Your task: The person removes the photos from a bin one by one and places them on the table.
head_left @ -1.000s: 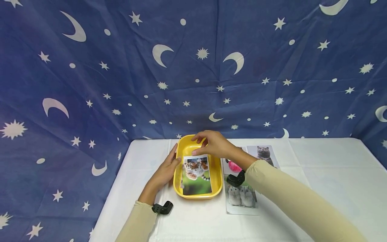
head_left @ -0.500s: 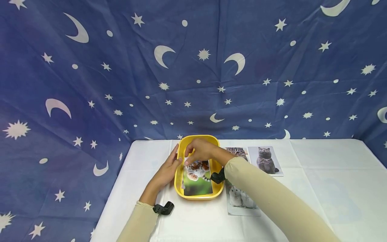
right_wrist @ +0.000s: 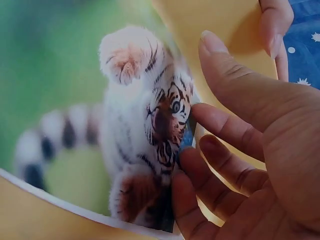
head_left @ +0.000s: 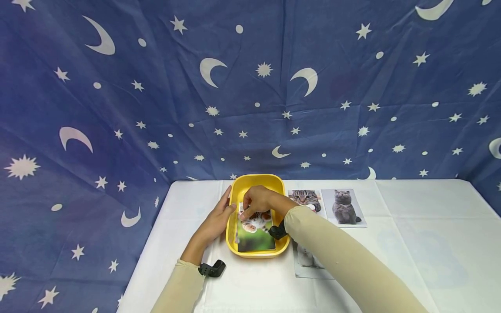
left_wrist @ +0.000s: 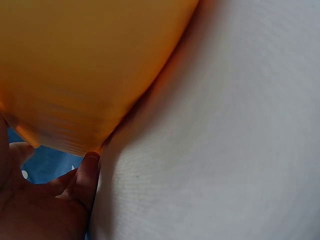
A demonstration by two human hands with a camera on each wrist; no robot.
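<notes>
A yellow plastic tub (head_left: 278,188) stands on the white cloth, with a tiger photo card (head_left: 256,241) lying inside. At the tub's left side, my left hand (head_left: 214,224) grips the wall, thumb over the rim and fingers outside. My right hand (head_left: 261,200) reaches into the tub from the right, over the card's far end. In the right wrist view its bent fingertips (right_wrist: 189,155) are right at the edge of the tiger card, while the thumb stays apart from it. The sliver of another picture shows along the card's left side.
Right of the tub lie a tabby cat card (head_left: 307,198), a grey cat card (head_left: 342,209) and a card of white hamsters (head_left: 309,261), partly hidden by the right sleeve (head_left: 336,252). A blue cloth (head_left: 235,87) with moons and stars hangs behind the table.
My right hand has come down from the tub's far end onto the tiger card's far edge, covering the tiger's head. The left hand keeps its place on the tub.
</notes>
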